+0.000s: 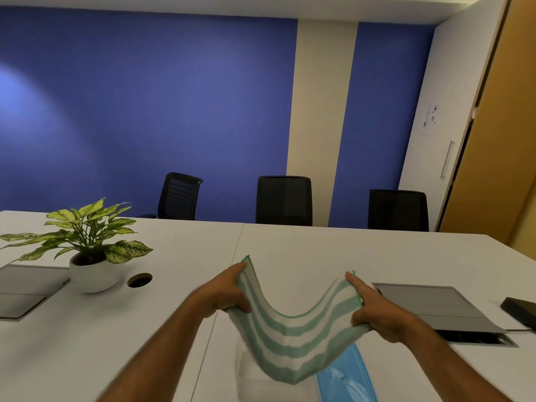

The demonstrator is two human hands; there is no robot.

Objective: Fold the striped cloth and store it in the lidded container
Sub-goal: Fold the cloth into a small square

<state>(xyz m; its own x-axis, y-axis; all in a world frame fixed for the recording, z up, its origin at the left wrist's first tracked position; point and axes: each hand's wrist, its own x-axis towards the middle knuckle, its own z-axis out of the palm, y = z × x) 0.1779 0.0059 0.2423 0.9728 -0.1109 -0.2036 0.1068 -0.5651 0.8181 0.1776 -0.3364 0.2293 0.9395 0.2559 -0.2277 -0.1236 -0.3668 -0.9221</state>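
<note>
Fingers [240, 269] of both hands pinch soft striped cloth [290, 340], sagging U-shape above translucent container [246, 375].

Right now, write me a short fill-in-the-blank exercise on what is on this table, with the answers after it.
1. Both hands, the left hand and the right hand, hold up the ____ cloth.
2. The cloth sags in the ____ between the hands.
3. The plant stands in a ____ pot.
4. Beyond the table stand ____ black chairs.

Missing words: striped; middle; white; three
</note>
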